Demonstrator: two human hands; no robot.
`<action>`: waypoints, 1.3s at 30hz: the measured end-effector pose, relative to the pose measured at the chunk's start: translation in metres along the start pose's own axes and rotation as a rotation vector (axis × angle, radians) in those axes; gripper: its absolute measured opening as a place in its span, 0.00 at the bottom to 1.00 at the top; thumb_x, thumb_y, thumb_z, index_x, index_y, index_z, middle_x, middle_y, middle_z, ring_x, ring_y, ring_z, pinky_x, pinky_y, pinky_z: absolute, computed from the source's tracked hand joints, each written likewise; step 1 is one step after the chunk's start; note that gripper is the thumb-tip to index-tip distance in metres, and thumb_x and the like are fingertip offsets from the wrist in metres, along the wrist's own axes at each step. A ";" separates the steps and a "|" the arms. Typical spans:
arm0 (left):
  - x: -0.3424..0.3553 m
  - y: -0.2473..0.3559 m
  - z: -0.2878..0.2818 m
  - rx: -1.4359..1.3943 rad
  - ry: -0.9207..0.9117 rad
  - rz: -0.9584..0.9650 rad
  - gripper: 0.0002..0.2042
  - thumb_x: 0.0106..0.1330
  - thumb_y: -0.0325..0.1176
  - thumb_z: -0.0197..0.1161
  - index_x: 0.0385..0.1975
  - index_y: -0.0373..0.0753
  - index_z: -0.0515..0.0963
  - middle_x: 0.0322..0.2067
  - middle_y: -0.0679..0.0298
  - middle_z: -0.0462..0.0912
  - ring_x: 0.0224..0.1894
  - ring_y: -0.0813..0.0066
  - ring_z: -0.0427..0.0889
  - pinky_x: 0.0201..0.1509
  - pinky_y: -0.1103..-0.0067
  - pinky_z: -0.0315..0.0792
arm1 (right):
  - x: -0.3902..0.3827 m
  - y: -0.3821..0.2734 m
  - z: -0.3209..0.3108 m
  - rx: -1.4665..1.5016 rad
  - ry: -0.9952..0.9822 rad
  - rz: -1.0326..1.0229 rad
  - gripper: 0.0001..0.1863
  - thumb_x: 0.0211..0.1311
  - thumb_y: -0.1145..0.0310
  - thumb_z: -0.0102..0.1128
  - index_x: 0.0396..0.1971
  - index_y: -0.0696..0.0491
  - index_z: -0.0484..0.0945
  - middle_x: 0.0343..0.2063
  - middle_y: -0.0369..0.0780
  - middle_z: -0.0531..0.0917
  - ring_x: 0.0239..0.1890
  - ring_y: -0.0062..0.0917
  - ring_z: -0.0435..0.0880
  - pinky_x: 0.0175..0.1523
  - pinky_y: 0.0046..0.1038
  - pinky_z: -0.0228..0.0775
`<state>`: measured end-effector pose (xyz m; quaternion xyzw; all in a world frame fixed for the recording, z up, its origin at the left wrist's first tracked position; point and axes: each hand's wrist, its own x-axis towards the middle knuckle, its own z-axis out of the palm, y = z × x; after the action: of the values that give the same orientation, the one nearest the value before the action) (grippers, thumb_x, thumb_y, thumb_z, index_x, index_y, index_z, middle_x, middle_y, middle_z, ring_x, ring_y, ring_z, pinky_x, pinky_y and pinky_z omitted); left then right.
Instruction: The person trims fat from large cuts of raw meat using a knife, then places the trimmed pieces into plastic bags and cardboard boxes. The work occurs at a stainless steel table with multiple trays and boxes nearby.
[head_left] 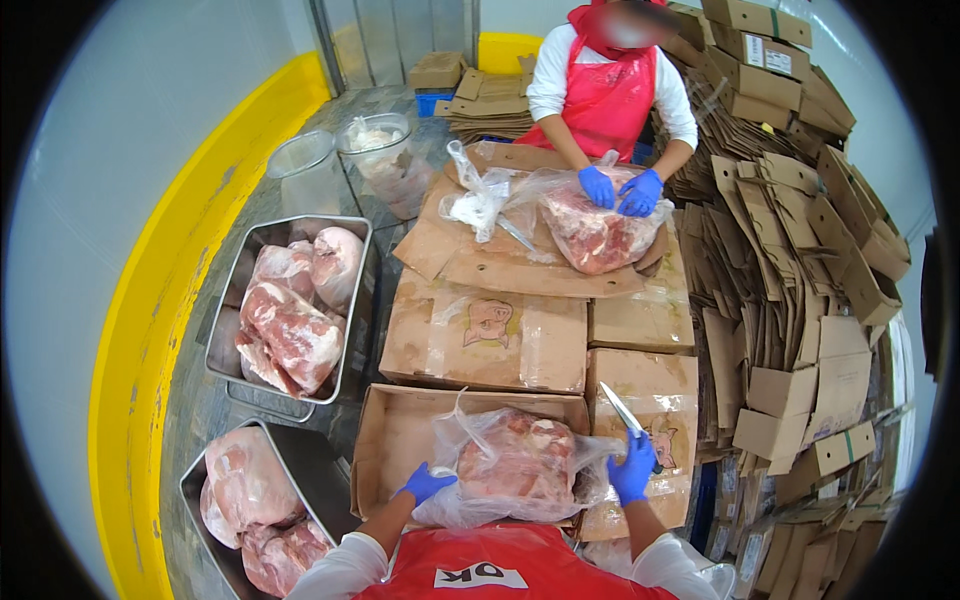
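Observation:
A large piece of raw meat (520, 455) lies in a clear plastic bag (470, 512), inside an open cardboard box (395, 425) right in front of me. At the bag's left side, my blue-gloved left hand (427, 484) has its fingers closed on the loose plastic. My right hand (632, 468), also gloved in blue, grips a knife (622, 410) to the right of the meat. The knife's blade points up and away to the left, above a closed box. Its handle is mostly hidden in my fingers.
Two metal bins (212, 335) (345, 530) with meat stand at left. Across from me, a co-worker's gloved hands (618, 190) work on bagged meat (600, 235) atop closed boxes (485, 335). Clear tubs (305, 175) stand beyond; flattened cardboard (780, 270) is piled at right.

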<state>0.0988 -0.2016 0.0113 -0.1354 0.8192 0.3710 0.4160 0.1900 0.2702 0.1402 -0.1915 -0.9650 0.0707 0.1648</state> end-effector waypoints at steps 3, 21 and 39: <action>0.001 0.009 0.013 -0.231 -0.127 0.022 0.48 0.53 0.58 0.76 0.67 0.30 0.67 0.59 0.51 0.78 0.59 0.61 0.79 0.63 0.69 0.74 | -0.039 -0.035 0.009 0.416 -0.352 -0.282 0.41 0.44 0.57 0.77 0.61 0.52 0.73 0.56 0.51 0.78 0.57 0.49 0.76 0.61 0.46 0.69; 0.026 -0.025 0.031 -0.114 -0.299 -0.222 0.22 0.58 0.41 0.74 0.48 0.33 0.83 0.39 0.61 0.86 0.38 0.67 0.84 0.43 0.70 0.78 | -0.188 -0.055 0.081 0.573 -0.848 0.152 0.12 0.59 0.67 0.54 0.37 0.56 0.83 0.33 0.52 0.85 0.38 0.48 0.84 0.47 0.45 0.76; -0.078 0.065 -0.024 -0.699 -0.252 -0.108 0.17 0.69 0.40 0.59 0.46 0.31 0.81 0.37 0.59 0.85 0.37 0.69 0.85 0.41 0.71 0.80 | -0.080 -0.073 -0.063 1.038 -0.587 0.718 0.08 0.56 0.73 0.52 0.18 0.53 0.73 0.17 0.29 0.70 0.21 0.13 0.65 0.27 0.23 0.57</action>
<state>0.0983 -0.1811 0.1136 -0.2655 0.5773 0.6194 0.4610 0.2564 0.1764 0.1909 -0.3681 -0.6880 0.6219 -0.0663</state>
